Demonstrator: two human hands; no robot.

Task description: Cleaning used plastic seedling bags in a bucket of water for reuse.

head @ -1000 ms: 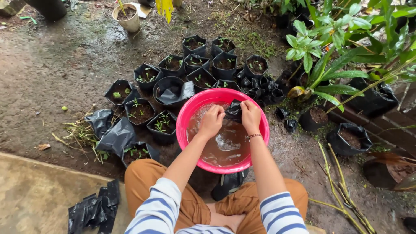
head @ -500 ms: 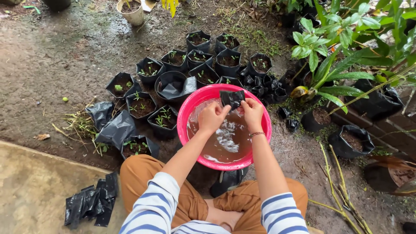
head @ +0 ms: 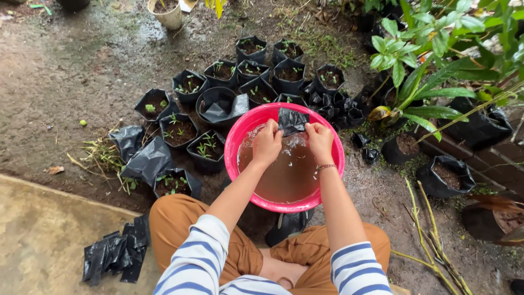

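A pink basin (head: 234, 143) of muddy brown water sits on the wet ground between my knees. Over its far side I hold a small black plastic bag (head: 292, 120) above the water. My left hand (head: 267, 144) pinches the bag's left edge and my right hand (head: 320, 141) pinches its right edge. A thin bracelet is on my right wrist. My sleeves are white with blue stripes.
Several black grow bags with soil and small seedlings (head: 180, 131) stand beyond and left of the basin. Empty black bags lie crumpled at the left (head: 143, 161) and on the concrete slab (head: 114, 257). Leafy plants (head: 420, 71) and larger bags (head: 445, 176) stand at the right.
Both hands have lifted the black bag out of the water and up toward the basin's far rim. The splashing water has settled.
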